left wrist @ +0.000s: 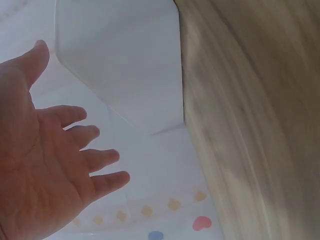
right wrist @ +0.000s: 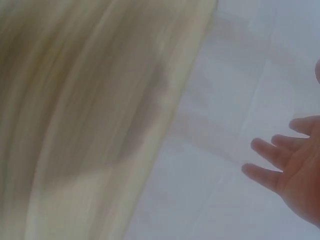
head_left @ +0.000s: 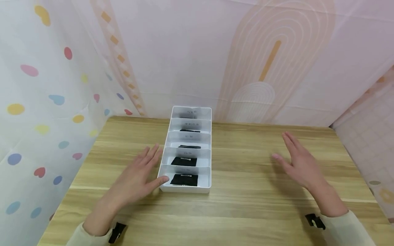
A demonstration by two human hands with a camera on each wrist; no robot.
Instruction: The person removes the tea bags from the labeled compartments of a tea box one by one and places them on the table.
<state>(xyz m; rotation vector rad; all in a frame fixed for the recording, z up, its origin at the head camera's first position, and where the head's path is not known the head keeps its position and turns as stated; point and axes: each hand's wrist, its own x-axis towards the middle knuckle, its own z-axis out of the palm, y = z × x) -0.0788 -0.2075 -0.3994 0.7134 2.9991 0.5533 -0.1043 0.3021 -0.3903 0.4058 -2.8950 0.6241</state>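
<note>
A white plastic organizer box (head_left: 186, 189) with several compartments in a row stands on the wooden table. Flat black pieces, one of them a black packet (head_left: 184, 180) in the nearest compartment, lie in most of the compartments; the farthest one is hard to see into. Beside the box's left side is my left hand (head_left: 135, 179), fingers spread, its thumb by the near left corner; whether it touches the box I cannot tell. The left wrist view shows that palm facing the box's outer wall (left wrist: 125, 65). Well to the right, my right hand (head_left: 303, 167) hovers over the table with straight fingers, holding nothing.
The wooden table (head_left: 246, 212) reaches back to a patterned cloth (head_left: 184, 61) hanging behind it. Another cloth with coloured dots (head_left: 46, 136) hangs along the left side, and one more (head_left: 369, 147) on the right. Black bands are at both wrists.
</note>
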